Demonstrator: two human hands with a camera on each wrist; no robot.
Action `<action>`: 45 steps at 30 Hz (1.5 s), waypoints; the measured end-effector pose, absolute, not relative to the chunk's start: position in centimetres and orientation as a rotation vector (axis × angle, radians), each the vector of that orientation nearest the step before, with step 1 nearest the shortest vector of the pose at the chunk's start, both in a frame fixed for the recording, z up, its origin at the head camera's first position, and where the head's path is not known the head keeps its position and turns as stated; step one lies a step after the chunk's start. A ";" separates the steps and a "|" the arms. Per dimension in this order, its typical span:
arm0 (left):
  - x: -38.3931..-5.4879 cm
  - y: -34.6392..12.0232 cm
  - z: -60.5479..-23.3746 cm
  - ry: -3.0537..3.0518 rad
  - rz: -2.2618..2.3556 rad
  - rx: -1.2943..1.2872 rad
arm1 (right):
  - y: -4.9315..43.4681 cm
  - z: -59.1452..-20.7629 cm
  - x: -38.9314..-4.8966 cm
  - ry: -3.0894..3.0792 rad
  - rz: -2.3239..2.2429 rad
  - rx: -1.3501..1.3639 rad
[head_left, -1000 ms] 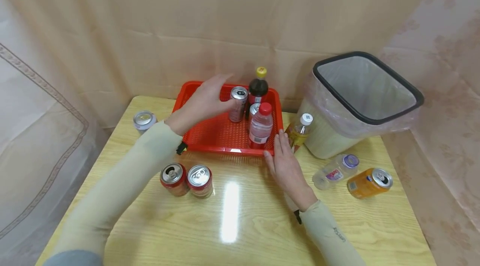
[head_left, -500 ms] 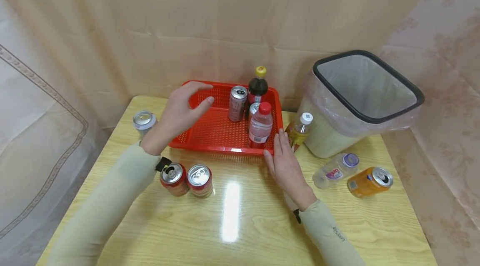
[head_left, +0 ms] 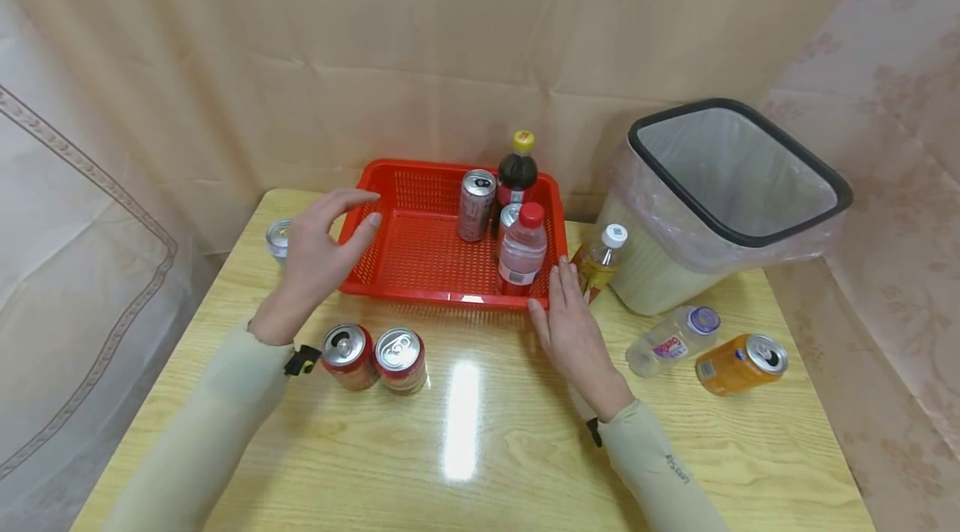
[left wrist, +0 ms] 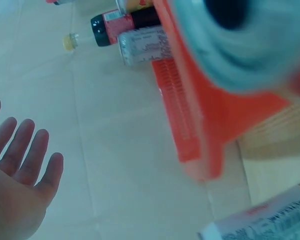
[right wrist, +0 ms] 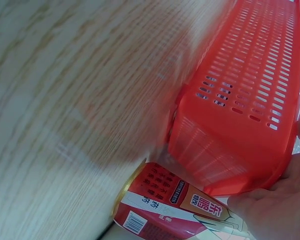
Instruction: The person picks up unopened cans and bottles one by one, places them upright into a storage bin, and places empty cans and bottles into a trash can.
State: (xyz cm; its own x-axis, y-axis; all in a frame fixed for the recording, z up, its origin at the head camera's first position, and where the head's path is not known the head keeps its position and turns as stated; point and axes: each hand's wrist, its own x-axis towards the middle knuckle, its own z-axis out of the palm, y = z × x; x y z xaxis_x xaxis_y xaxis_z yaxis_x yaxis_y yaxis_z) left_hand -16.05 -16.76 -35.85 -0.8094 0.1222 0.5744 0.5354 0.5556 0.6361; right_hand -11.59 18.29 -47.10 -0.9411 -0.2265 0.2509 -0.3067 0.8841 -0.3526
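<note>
My left hand [head_left: 321,244] hovers by the left end of a red plastic basket [head_left: 420,296], its fingers spread and holding nothing. Behind that hand a silver can [head_left: 278,237] is partly hidden. At the basket's front right corner my right hand [head_left: 576,340] rests with extended fingers along the side, thumb by the front rim. Inside the basket stand a pinkish can [head_left: 476,207], a dark cola bottle [head_left: 517,173] with a yellow cap, a red-capped bottle [head_left: 522,253] and a second can [head_left: 508,216] mostly hidden. A white-capped drink bottle [head_left: 597,261] stands beside the right hand.
Two red cans [head_left: 348,357] [head_left: 400,360] stand in front of the basket. To the right lie a purple-capped clear bottle [head_left: 671,342] and an orange can [head_left: 738,364]. A lined waste bin [head_left: 660,257] stands at the back right. Curtains [head_left: 420,57] enclose the table.
My left hand has moved left and toward me, from beside the pinkish can to the basket's left end, now partly covering the silver can. The right hand has stayed at the corner.
</note>
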 end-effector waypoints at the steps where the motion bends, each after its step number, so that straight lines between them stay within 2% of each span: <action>1: -16.0 -17.0 -36.1 -2.316 -1.178 -0.516 | 18.3 -47.1 -11.6 -2.849 0.583 0.408; 14: -14.6 -20.0 -39.0 -2.057 -1.236 -0.290 | 18.3 -47.2 -11.6 -2.822 0.591 0.410; 23: -12.9 -20.0 -38.7 -1.911 -1.307 -0.108 | 18.3 -47.2 -11.7 -2.827 0.594 0.408; 33: -15.0 -23.9 -43.9 -2.012 -1.367 0.108 | 18.3 -47.3 -11.6 -2.853 0.600 0.399; 45: -16.4 -26.0 -45.5 -2.314 -1.567 0.284 | 18.3 -47.3 -11.6 -2.847 0.593 0.402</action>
